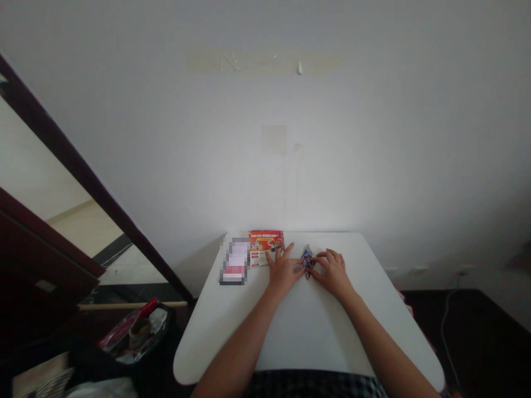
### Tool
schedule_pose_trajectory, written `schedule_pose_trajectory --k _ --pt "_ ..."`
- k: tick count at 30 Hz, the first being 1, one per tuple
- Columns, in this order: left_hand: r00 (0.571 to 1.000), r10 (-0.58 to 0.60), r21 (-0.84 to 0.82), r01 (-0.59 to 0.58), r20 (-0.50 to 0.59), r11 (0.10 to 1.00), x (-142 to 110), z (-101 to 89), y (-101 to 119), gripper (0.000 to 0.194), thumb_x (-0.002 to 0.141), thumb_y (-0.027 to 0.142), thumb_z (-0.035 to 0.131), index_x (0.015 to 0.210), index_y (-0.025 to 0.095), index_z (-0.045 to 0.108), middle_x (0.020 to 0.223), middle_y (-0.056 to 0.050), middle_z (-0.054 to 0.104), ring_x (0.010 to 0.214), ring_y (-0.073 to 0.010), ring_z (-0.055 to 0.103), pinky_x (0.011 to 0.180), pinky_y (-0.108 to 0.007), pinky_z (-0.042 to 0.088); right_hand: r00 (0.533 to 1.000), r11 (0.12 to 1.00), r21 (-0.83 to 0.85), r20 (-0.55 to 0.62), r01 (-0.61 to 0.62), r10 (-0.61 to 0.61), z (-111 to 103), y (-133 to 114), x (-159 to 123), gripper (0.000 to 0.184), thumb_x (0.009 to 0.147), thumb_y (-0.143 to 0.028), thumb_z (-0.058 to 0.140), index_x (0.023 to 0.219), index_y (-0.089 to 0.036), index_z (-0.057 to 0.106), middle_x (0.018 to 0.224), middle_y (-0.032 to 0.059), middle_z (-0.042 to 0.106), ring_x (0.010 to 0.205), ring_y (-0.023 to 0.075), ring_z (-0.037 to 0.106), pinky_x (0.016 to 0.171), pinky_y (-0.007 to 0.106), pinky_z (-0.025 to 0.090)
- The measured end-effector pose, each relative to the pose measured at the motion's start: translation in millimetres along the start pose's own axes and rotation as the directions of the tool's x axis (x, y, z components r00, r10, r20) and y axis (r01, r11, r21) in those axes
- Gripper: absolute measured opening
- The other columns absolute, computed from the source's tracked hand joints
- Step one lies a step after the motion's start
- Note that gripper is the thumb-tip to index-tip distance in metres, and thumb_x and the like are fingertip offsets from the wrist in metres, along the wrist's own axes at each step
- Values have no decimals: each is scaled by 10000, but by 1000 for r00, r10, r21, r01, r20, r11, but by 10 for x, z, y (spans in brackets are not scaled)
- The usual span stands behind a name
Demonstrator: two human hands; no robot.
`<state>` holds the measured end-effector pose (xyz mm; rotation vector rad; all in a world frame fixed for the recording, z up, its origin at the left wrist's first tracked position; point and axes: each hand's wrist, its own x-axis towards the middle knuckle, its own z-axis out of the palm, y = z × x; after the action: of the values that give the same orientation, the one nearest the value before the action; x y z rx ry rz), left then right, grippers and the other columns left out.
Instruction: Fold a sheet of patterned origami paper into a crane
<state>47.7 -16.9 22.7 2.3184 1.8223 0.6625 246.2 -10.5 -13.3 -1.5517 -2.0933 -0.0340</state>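
A small folded piece of printed paper (307, 258), blue and red, lies on the white table (315, 331) between my two hands. My left hand (283, 267) rests flat beside it with fingers spread, its thumb touching the paper's left edge. My right hand (333, 270) has its fingers curled, and the fingertips pinch the paper's right side.
An orange printed leaflet (265, 246) lies at the table's far edge, next to a blurred rectangular object (234, 268) on the left. A white wall stands right behind the table. Left of the table, on the dark floor, sits a clear bag of items (135, 331).
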Motion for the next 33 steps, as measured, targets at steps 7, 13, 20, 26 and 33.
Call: schedule_pose_trajectory --k 7,13,20,26,33 --pt "998 -26 -28 28 63 999 -5 -68 -21 426 753 575 717 1166 472 694 1629 43 266 1423 -359 322 1157 -710 42 999 1000 6 30 -16 15 -9 -1 10 360 839 -485 641 1167 -341 673 1230 73 621 1319 345 420 1095 658 273" --pt "997 -9 -39 12 81 999 -31 -59 -49 556 686 650 735 1215 501 654 1626 27 274 1443 -371 292 1147 -723 7 999 999 26 47 -24 23 -41 -26 -2 366 823 -460 656 1161 -321 673 1234 88 617 1326 347 406 1106 652 253" --pt "995 -14 -21 17 103 1000 -40 -92 -106 573 644 684 745 1193 562 640 1624 63 264 1460 -418 236 1110 -767 -29 997 999 33 75 -34 32 -95 -44 -2 412 796 -491 667 1171 -320 662 1248 86 605 1326 351 396 1105 654 232" --pt "993 -27 -20 30 111 999 -43 -95 -147 491 716 659 707 1195 588 625 1611 74 289 1478 -418 176 1100 -773 -49 994 1000 15 112 -17 15 -134 -62 -26 552 732 -556 706 1220 -309 628 1306 109 563 1295 354 420 1088 667 243" --pt "995 -11 -44 16 103 999 -33 -57 -168 396 811 564 671 1205 547 639 1620 60 268 1473 -403 182 1089 -795 4 989 999 31 150 -10 6 -121 -15 -35 648 700 -639 700 1259 -326 602 1347 98 536 1329 348 399 1105 679 199"
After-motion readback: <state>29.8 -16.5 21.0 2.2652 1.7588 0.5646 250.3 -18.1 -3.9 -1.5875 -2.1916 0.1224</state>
